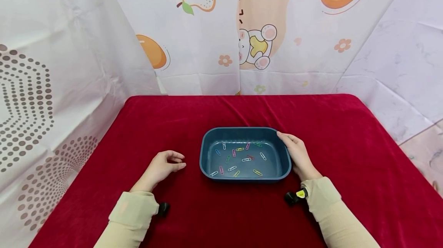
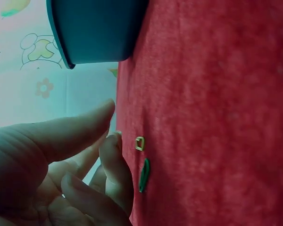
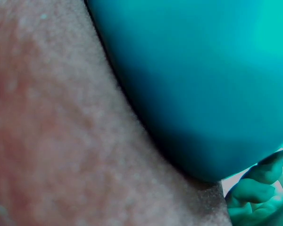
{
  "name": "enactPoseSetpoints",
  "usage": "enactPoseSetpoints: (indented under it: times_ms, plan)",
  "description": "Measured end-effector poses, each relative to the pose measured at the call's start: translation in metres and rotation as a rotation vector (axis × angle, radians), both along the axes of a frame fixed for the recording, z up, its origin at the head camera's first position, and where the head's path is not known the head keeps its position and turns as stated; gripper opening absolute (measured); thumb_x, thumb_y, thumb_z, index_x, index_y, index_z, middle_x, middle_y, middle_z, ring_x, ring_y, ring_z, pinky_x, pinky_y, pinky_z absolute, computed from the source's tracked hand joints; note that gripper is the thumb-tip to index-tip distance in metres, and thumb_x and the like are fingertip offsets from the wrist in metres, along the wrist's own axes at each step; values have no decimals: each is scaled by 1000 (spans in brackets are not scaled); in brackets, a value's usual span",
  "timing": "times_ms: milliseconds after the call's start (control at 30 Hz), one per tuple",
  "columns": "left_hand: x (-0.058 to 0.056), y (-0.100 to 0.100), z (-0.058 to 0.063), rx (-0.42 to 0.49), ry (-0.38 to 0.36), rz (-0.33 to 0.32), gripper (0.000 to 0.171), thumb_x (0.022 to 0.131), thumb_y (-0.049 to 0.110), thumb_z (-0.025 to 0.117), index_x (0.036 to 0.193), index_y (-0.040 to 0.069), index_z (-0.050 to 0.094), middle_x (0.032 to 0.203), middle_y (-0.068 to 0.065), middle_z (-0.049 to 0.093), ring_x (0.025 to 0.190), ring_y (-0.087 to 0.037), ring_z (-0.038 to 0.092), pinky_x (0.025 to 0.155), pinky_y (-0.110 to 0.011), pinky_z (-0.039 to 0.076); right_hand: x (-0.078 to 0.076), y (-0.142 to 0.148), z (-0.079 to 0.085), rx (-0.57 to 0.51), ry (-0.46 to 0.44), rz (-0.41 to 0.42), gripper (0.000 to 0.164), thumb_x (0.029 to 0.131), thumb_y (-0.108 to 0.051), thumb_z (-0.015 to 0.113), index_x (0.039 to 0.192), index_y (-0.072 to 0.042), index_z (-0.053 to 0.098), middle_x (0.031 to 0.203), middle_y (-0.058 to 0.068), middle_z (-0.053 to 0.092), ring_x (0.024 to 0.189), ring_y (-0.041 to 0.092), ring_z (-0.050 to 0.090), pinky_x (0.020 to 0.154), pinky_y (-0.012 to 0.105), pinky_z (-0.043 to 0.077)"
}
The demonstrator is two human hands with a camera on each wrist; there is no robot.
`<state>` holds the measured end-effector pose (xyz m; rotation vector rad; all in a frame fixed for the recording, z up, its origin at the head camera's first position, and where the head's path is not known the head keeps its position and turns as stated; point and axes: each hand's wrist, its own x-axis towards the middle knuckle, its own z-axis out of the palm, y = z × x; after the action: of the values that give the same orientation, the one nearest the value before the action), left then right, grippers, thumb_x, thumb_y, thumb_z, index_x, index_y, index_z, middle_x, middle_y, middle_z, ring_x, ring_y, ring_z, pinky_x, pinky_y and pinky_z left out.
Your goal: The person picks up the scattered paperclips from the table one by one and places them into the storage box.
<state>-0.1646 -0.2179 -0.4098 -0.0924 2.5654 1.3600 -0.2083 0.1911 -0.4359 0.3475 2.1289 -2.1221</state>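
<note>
A dark blue rectangular plastic tub (image 1: 245, 178) sits on the red cloth, with several coloured paper clips (image 1: 246, 159) scattered over its floor. My right hand (image 1: 300, 155) holds the tub by its far right corner, a digit at the rim and the other fingers along the outer wall. In the right wrist view, curled fingers (image 3: 254, 190) show beside the tub's wall. To the left of the tub and apart from it, my left hand (image 1: 165, 166) hovers low with loosely bent fingers. Close by its fingertips, a yellow clip (image 2: 140, 143) and a green clip (image 2: 144, 175) lie on the cloth; the hand hides them in the head view.
The red cloth (image 1: 166, 121) covers a table that extends around the tub. Printed white curtains (image 1: 194, 48) hang behind the table and at both sides. A small black device (image 1: 163, 209) is worn at the left wrist, another (image 1: 292, 198) at the right.
</note>
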Motion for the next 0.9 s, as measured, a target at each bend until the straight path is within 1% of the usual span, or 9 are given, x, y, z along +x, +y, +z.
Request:
enactPoseSetpoints:
  times_ms: [133, 333, 433, 700, 767, 900]
  plan:
    - [0, -1, -3, -20, -15, 5, 28, 88, 10, 72, 114, -1, 67, 102, -14, 69, 75, -16, 61, 66, -29, 50, 0, 0, 1, -2, -2, 3, 36, 96, -43, 62, 117, -14, 68, 83, -15, 72, 74, 4, 67, 70, 22, 56]
    - [-2, -1, -4, -45, -36, 20, 25, 91, 9, 69, 114, 1, 67, 98, -10, 67, 71, -17, 60, 61, -31, 49, 1, 0, 3, 32, 9, 9, 48, 95, -46, 62, 124, -9, 65, 85, -16, 72, 75, 4, 67, 71, 21, 56]
    - [-3, -1, -4, -74, -45, 26, 25, 90, 9, 70, 114, 2, 67, 97, -10, 66, 70, -16, 61, 61, -30, 49, 1, -1, 4, 34, 14, 11, 48, 95, -47, 62, 123, -8, 65, 85, -15, 72, 74, 4, 67, 71, 21, 56]
    - [-5, 0, -5, -135, -66, 26, 25, 88, 11, 74, 110, 3, 67, 93, -8, 64, 66, -15, 62, 60, -30, 52, 0, 0, 2, 8, 4, 6, 45, 96, -44, 62, 123, -8, 65, 83, -15, 72, 73, 4, 67, 69, 22, 56]
    - [-7, 1, -5, -139, -70, 35, 23, 87, 10, 74, 108, 3, 67, 90, -7, 63, 63, -15, 62, 59, -29, 53, 0, 0, 2, 5, 6, 4, 44, 96, -43, 62, 123, -8, 65, 83, -15, 72, 73, 4, 67, 70, 22, 56]
    - [-8, 2, -5, -106, -85, 62, 21, 86, 7, 75, 103, 1, 66, 86, -8, 62, 58, -14, 62, 57, -30, 56, 1, -1, 2, 8, 8, 7, 46, 96, -44, 62, 124, -8, 65, 84, -15, 72, 74, 4, 67, 70, 21, 56]
